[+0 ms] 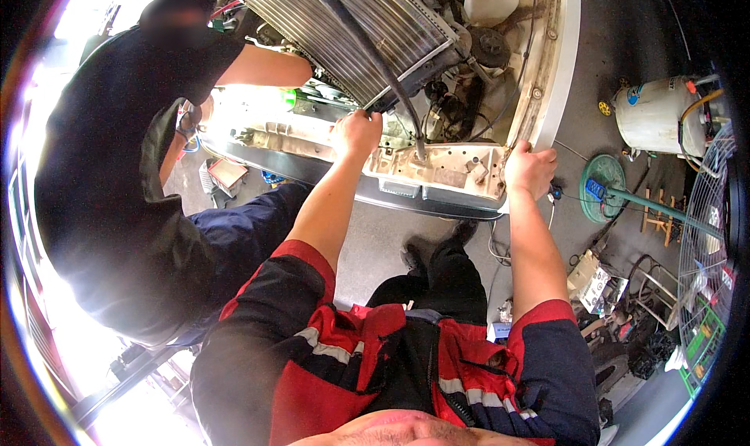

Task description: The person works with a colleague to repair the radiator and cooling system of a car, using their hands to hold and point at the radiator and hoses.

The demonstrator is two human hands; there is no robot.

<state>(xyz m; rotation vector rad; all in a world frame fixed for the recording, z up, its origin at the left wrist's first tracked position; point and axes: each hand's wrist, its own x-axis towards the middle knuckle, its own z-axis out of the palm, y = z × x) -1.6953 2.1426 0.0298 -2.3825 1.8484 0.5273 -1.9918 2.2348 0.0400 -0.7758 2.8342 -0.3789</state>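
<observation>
My left hand (pixel 358 136) is closed on the lower corner of a radiator (pixel 406 24), which lies tilted over the engine bay; its fingertips are partly hidden. A dark tube (pixel 376 59) crosses the radiator and runs down to the bare metal front crossmember (pixel 449 166). At the car's front right corner, my right hand (pixel 531 169) is closed over the edge of the pale fender (pixel 564 63). Both my arms are stretched forward.
At left a co-worker (pixel 117 180) in black leans in, one arm over the engine bay. Right of the car stand a white tank (pixel 660 114), a round green base with a pole (pixel 600 176) and a wire fan guard (pixel 707 243). Assorted parts (pixel 617 321) lie on the floor.
</observation>
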